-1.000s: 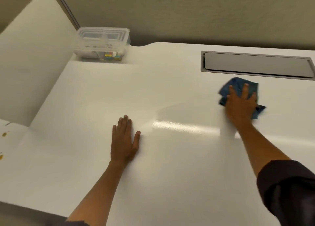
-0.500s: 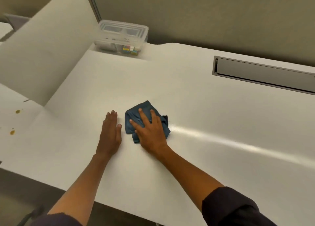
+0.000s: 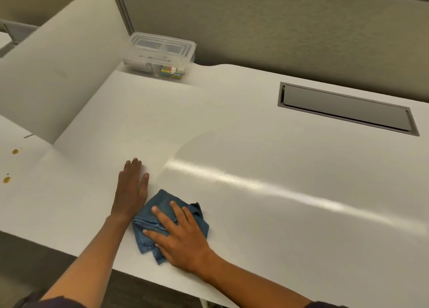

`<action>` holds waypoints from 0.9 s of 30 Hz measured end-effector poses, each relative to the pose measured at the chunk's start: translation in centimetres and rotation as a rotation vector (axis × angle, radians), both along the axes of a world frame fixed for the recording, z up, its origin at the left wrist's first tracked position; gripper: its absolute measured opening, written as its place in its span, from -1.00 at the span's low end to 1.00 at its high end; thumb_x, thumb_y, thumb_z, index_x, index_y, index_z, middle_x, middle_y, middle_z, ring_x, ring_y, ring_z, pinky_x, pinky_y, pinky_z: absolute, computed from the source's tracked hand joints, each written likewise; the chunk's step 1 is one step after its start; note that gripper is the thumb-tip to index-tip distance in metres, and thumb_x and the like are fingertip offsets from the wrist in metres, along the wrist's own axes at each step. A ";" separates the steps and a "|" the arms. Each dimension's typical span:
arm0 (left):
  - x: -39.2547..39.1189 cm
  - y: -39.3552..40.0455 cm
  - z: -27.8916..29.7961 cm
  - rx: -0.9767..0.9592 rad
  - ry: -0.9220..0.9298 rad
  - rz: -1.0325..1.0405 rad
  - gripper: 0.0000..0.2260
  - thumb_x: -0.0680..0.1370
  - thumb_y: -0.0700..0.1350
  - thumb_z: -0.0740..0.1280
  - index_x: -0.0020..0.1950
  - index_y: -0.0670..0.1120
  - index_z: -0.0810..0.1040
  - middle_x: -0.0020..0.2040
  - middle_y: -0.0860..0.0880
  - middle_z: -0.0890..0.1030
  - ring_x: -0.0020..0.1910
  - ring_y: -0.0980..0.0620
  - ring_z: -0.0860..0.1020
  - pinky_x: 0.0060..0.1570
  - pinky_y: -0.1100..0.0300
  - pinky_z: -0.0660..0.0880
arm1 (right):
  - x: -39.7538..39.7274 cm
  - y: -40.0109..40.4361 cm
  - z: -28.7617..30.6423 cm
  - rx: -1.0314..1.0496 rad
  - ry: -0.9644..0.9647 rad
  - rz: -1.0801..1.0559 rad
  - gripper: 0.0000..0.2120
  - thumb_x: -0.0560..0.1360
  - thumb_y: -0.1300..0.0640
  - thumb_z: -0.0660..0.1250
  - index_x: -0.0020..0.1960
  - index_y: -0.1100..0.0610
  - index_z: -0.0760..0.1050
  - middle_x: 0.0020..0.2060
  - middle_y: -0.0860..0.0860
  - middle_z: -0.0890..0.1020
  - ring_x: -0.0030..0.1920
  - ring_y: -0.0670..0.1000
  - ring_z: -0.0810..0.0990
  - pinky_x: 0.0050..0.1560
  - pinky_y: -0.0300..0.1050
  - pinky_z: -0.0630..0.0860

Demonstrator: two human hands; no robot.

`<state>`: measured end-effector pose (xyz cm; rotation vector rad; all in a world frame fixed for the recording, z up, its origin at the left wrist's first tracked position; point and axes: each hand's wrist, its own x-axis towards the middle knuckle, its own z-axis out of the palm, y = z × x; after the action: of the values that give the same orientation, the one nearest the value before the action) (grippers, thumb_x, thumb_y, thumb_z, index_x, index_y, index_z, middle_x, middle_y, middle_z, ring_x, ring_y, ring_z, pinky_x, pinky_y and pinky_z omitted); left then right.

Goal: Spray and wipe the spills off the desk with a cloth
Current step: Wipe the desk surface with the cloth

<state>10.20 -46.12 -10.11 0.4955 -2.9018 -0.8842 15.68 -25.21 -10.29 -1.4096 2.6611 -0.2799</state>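
Observation:
A crumpled blue cloth (image 3: 155, 205) lies on the white desk (image 3: 255, 159) close to its front edge. My right hand (image 3: 181, 238) presses flat on the cloth, fingers spread, covering its right part. My left hand (image 3: 132, 189) rests flat on the bare desk just left of the cloth, palm down, fingers together, holding nothing. Two small brown spill spots (image 3: 15, 151) (image 3: 6, 179) sit on the neighbouring desk surface at the far left. No spray bottle is in view.
A clear plastic box (image 3: 160, 53) with small coloured items stands at the back left corner. A white divider panel (image 3: 53, 75) rises along the left. A grey cable hatch (image 3: 343, 107) is set into the desk at the back right. A fabric partition runs behind.
My right hand has swept the cloth from the back right, near the hatch, leftward and then toward the front edge beside my left hand. The left hand stayed flat on the desk.

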 end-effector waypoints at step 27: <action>-5.5 7.2 -0.3 -0.106 0.020 -0.214 -0.36 0.56 0.25 -0.02 0.43 -0.21 0.24 0.47 -0.23 0.32 0.46 -0.12 0.22 0.41 -0.17 0.15 | -2.2 45.3 0.8 0.043 0.087 -1.734 -0.55 0.62 -0.01 0.15 0.50 -0.05 0.28 0.54 0.18 0.18 0.36 0.41 0.25 0.30 0.41 0.28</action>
<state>4.71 -38.96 -10.42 0.1685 -3.0036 -0.7468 13.52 20.10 -9.51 1.1950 3.0209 -0.2280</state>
